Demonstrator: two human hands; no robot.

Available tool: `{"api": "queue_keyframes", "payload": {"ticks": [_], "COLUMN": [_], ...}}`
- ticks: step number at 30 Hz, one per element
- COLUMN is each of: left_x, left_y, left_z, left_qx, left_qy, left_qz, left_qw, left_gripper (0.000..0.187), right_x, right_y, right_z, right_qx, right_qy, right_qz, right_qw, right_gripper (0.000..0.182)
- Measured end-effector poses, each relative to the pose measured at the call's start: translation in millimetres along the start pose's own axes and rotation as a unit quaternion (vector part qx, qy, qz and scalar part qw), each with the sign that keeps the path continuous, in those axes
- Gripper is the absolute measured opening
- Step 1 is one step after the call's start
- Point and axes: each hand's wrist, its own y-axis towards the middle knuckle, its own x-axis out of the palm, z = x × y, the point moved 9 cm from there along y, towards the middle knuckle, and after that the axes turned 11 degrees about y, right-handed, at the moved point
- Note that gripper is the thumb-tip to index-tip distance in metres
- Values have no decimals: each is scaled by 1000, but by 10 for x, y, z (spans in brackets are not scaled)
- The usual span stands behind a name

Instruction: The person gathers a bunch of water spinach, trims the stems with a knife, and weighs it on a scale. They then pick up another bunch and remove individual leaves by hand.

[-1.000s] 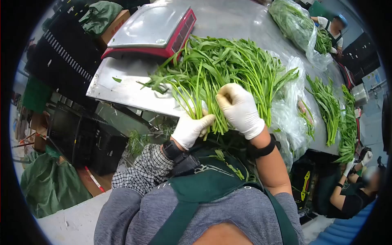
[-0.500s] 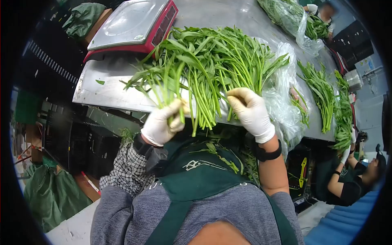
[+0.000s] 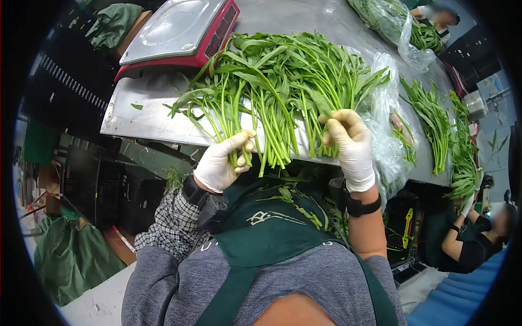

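Note:
A wide heap of water spinach (image 3: 277,81) lies on the metal table, leaves toward the far side and cut stems toward me. My left hand (image 3: 222,163), in a white glove, is closed around the lower ends of a few stems at the heap's left side. At the right, my gloved right hand (image 3: 350,144) pinches a single green leaf (image 3: 321,103) between thumb and fingers, just above the stem ends. Bits of leaf and stem (image 3: 299,204) rest on my green apron (image 3: 272,239).
A red scale (image 3: 179,38) with a metal plate stands at the back left. Clear plastic bags (image 3: 383,130) lie right of the heap, with more water spinach (image 3: 432,125) beyond. Co-workers (image 3: 473,239) are at the right and far right. The table's near edge (image 3: 157,138) runs before me.
My right hand has lifted slightly and moved right, and a leaf now shows in its fingers. My left hand has steadied with its stems, which were blurred before.

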Motion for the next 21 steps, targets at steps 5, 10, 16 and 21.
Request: {"api": "queue_keyframes", "payload": {"ticks": [5, 10, 16, 21], "left_x": [151, 47, 238, 18], "left_y": [25, 6, -54, -34], "left_z": [37, 62, 326, -215], "left_qx": [25, 30, 95, -29], "left_qy": [-3, -5, -87, 0], "left_qz": [-40, -6, -59, -50], "left_qw": [999, 1000, 990, 998], "left_gripper": [24, 23, 27, 22], "right_x": [-165, -286, 428, 623], "right_y": [-205, -720, -416, -184], "right_z": [-245, -141, -154, 261], "right_qx": [-32, 68, -150, -162], "right_qy": [173, -456, -388, -467], "right_qz": [6, -278, -189, -171], "right_qw": [984, 843, 890, 852], "right_gripper": [6, 15, 11, 12]}}
